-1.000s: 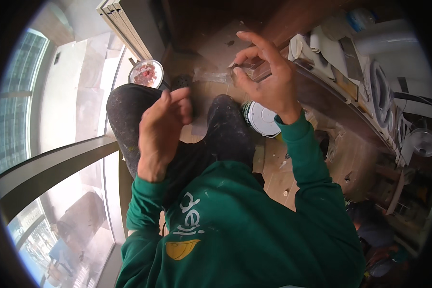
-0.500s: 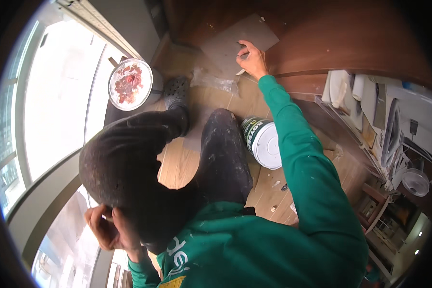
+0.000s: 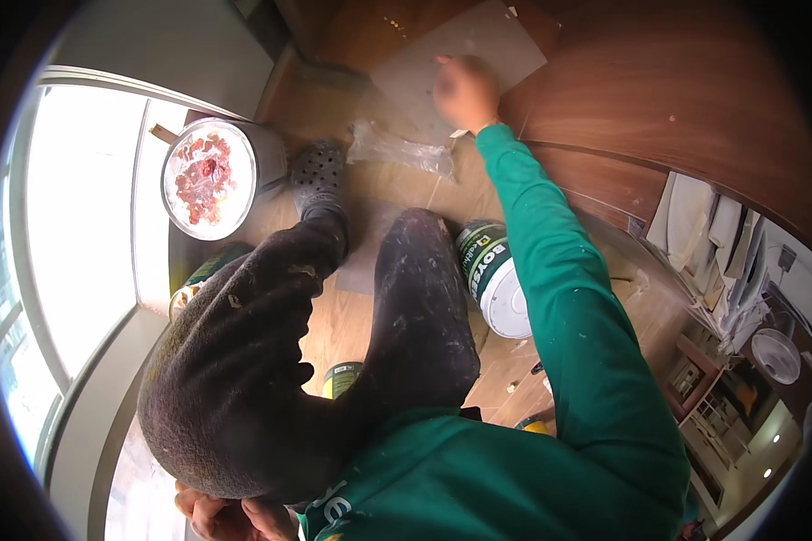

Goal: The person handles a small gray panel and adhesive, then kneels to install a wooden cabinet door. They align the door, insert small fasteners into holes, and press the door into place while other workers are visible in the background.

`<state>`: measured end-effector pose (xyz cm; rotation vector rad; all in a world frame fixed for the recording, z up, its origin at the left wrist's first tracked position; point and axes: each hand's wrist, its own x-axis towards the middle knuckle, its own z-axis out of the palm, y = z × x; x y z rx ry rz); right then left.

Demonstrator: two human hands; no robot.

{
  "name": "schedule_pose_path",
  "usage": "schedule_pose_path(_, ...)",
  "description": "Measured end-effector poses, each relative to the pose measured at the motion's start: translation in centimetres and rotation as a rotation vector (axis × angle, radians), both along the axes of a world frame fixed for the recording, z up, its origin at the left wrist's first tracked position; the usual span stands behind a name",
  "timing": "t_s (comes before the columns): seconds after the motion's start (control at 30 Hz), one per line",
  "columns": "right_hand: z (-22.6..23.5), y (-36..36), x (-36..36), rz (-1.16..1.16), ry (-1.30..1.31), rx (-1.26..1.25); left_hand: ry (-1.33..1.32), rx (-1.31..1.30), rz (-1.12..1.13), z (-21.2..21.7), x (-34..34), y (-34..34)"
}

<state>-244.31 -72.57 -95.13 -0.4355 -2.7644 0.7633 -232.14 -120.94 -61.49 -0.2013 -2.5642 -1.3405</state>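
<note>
The right hand (image 3: 465, 90) reaches out onto a grey sheet (image 3: 465, 45) on the floor; I cannot tell its grip. The left hand (image 3: 230, 518) curls under the knee (image 3: 235, 397), grip unclear.

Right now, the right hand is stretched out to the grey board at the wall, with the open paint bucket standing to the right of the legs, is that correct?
Not quite. In the head view the right hand does reach the grey board, but the open bucket stands left of the legs, by the window. The can on the right is closed.
</note>
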Motion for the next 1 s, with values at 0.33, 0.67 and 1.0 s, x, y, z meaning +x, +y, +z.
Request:
schedule_pose_path(0.33,-0.2,0.2,0.1,0.054,0.033,0.053,-0.029,0.015,-0.04,0.4,-0.1,0.0)
schedule_pose_path(0.67,-0.7,0.9,0.2,0.206,-0.004,0.279,-0.013,-0.005,-0.036,0.4,-0.1,0.8)
schedule_pose_path(1.0,0.6,1.5,0.6,0.237,-0.113,0.1,-0.032,-0.001,-0.064,0.6,-0.2,0.9)
